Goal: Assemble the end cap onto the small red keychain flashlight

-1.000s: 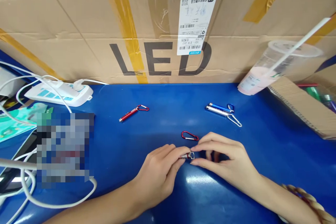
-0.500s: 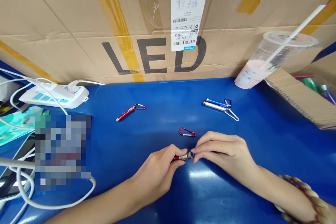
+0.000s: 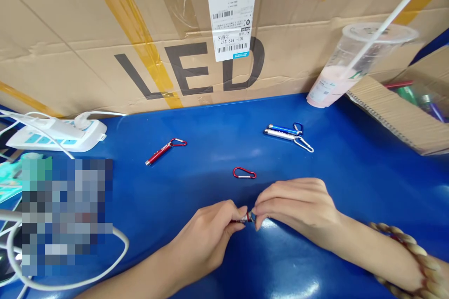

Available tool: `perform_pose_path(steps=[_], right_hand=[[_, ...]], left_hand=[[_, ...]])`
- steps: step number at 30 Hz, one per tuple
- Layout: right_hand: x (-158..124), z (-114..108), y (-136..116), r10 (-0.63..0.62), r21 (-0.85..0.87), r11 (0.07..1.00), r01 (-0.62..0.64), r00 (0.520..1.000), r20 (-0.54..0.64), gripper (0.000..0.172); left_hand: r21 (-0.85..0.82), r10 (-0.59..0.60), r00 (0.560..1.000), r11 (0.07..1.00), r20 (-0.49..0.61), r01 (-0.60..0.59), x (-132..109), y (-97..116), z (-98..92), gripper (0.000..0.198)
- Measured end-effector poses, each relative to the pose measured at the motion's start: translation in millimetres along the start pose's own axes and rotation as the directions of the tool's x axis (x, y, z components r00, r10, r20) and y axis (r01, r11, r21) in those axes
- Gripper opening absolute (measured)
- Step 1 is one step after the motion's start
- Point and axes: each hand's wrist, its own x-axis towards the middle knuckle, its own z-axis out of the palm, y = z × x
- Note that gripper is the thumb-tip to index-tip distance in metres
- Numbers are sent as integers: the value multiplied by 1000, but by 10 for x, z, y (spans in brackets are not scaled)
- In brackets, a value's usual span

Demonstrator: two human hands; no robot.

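Low over the blue table (image 3: pixel 351 182), my left hand (image 3: pixel 206 236) and my right hand (image 3: pixel 294 205) meet. Both pinch a small red keychain flashlight (image 3: pixel 243 218). The left fingers grip its red body. The right fingertips close on its silver end. Just beyond the hands lies a loose red carabiner clip (image 3: pixel 244 173). Another red flashlight with its clip (image 3: pixel 164 148) lies to the far left. A blue flashlight (image 3: pixel 284 128) and a silver flashlight (image 3: pixel 289 137) lie side by side at the far right.
A big cardboard box marked LED (image 3: pixel 189 56) walls off the back. A plastic cup with a straw (image 3: pixel 347 67) leans at the right, beside an open carton (image 3: pixel 396 117). A white power strip (image 3: pixel 56 133) and cables (image 3: pixel 70 280) lie at the left.
Both hands have slid a little nearer to me with the red flashlight still pinched. The right fingers have closed in tighter on its silver end. The view has tilted downward.
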Motion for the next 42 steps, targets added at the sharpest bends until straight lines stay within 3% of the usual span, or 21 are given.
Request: perform_pose_path(steps=[6, 15, 21, 25, 31, 36, 42], right_hand=[[-9, -23, -17, -1, 3, 1000, 1, 999, 41, 26], [14, 33, -22, 171, 179, 967, -179, 983, 61, 21], [68, 62, -53, 404, 304, 862, -406, 912, 74, 26], [104, 68, -61, 471, 303, 824, -479, 876, 102, 28], [137, 59, -77, 446, 230, 860, -456, 890, 97, 37], [140, 43, -74, 360, 144, 920, -365, 931, 60, 33], [143, 65, -53, 325, 112, 938, -327, 945, 39, 31]], left_hand=[[39, 59, 998, 998, 0, -59, 20, -9, 4, 19], [138, 142, 989, 981, -44, -135, 24, -8, 5, 23], [160, 157, 984, 977, -84, -142, 47, -9, -16, 19], [173, 123, 989, 979, -86, -107, 37, -12, -16, 18], [125, 65, 990, 991, -125, -49, 27, 7, -21, 13], [154, 51, 992, 988, -114, -33, 36, 45, -56, 10], [211, -7, 991, 977, -137, 36, 15, 65, -66, 10]])
